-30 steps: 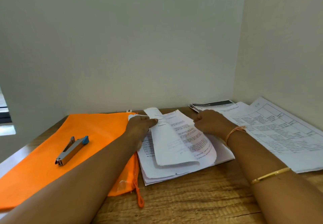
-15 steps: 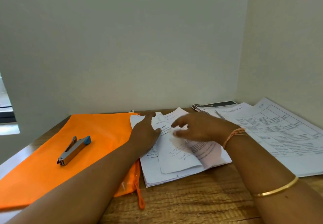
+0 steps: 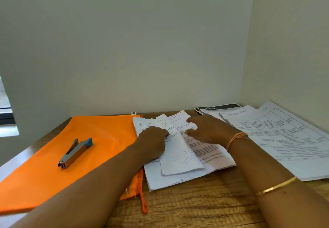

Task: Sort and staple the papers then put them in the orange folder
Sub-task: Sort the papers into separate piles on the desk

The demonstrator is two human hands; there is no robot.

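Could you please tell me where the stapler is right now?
In the head view, the stapler lies on the orange folder, left of the left hand, untouched.

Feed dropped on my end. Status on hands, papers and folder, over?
Left hand rests on paper stack beside its raised sheet, grip unclear; right hand open over it. Orange folder lies beside stack. Stapler sits on folder, untouched.

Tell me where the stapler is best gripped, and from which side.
Probably mid-body, from above, fingers across its narrow sides: the stapler lies flat on the folder, long and slim, nothing beside it.
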